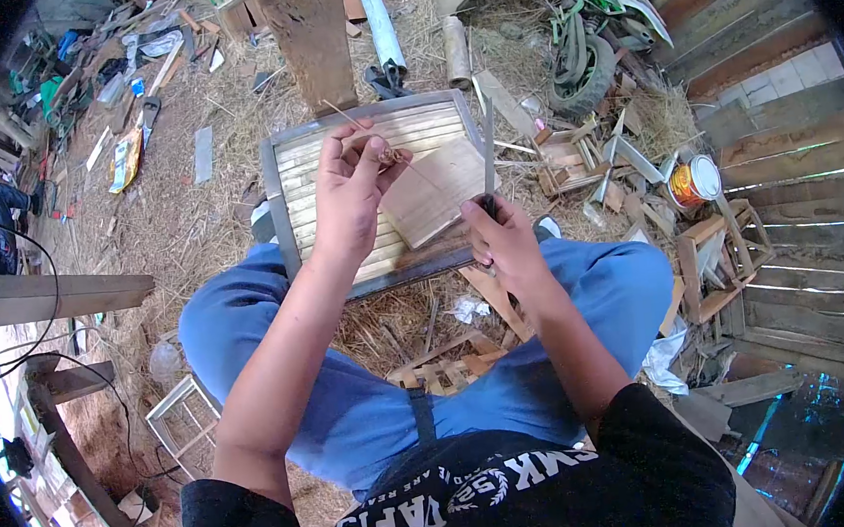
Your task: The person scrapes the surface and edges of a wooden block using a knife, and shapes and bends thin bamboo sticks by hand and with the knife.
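My left hand (347, 185) is closed, pinching a thin wooden stick (344, 113) that pokes out above the fingers. A small brown curled bundle, perhaps shavings, shows at its fingertips; I cannot tell exactly what it is. My right hand (505, 236) is wrapped round the dark handle of a knife (489, 147), whose long grey blade points away from me. Between the hands a pale wooden board (437, 200) lies at an angle on a slatted panel (310, 188) with a dark frame. The panel rests in front of my crossed legs.
A wooden post (307, 43) stands just beyond the panel. To the right are a small wooden frame (569, 160), a paint can (694, 181), a wheel (587, 78) and a plank wall (793, 146). Straw and wood scraps cover the ground. Another person's leg shows at far left.
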